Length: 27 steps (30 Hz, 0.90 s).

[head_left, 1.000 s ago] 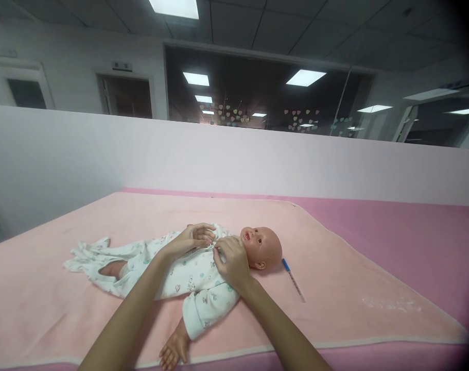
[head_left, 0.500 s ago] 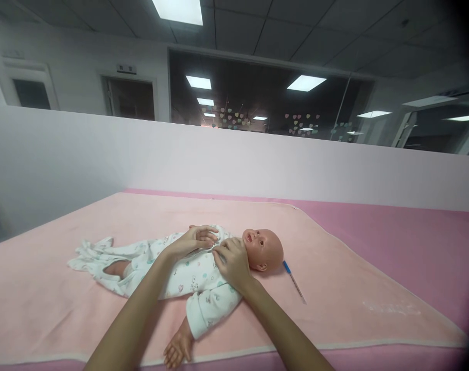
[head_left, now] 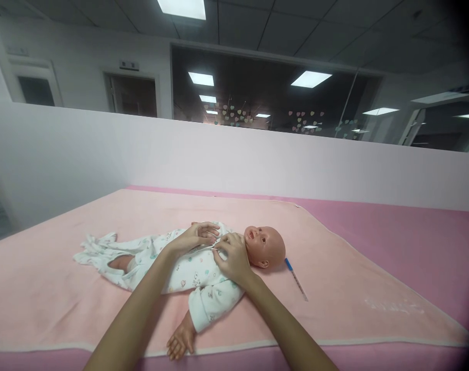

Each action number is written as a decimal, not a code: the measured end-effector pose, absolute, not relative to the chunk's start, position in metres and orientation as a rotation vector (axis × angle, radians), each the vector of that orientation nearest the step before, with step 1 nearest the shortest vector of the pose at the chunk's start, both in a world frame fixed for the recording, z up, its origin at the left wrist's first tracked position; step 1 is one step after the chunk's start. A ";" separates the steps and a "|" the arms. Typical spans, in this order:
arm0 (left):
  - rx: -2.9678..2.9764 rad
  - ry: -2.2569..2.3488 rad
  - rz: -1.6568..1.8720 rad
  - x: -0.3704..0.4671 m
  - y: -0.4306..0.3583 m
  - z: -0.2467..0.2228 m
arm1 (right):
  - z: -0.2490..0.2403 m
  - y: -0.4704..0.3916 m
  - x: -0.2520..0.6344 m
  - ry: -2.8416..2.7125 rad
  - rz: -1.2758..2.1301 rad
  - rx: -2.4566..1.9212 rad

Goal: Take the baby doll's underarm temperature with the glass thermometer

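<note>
A baby doll [head_left: 265, 248] lies on its back with its head to the right, dressed in a white patterned romper [head_left: 188, 273]. Over the chest, my left hand [head_left: 197, 237] is bent with its fingers closed at the romper's front edge. Close beside it, just below the doll's chin, my right hand [head_left: 233, 257] pinches the cloth at the same front edge. Thin white strips, perhaps ties, show between the hands; the fingertips partly hide them. One bare doll hand [head_left: 181, 339] sticks out of the near sleeve, and a leg shows through an opening in the romper.
A glass thermometer with a blue cap [head_left: 289, 265] lies right of the doll's head. Under everything is a peach blanket [head_left: 353, 278] on a pink surface [head_left: 404, 232]. A white partition [head_left: 234, 159] stands behind, with windows and doors beyond.
The view has shifted slightly. Both hands stay at the romper's chest, with only small finger movements. The doll and thermometer lie as before.
</note>
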<state>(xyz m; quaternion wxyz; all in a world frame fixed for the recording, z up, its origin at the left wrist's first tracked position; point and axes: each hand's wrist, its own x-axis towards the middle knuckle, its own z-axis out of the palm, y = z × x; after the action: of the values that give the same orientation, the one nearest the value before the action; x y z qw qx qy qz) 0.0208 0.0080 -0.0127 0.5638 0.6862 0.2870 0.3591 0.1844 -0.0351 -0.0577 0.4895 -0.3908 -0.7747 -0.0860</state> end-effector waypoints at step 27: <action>1.553 0.784 0.822 0.007 0.011 -0.014 | -0.053 -0.027 0.178 -1.916 -0.165 -0.832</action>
<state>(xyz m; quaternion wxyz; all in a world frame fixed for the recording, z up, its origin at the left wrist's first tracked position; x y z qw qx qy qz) 0.0067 0.0106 -0.0143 0.5718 0.6623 0.3341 0.3505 0.1783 -0.0268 -0.0531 0.4997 -0.3438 -0.7921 -0.0684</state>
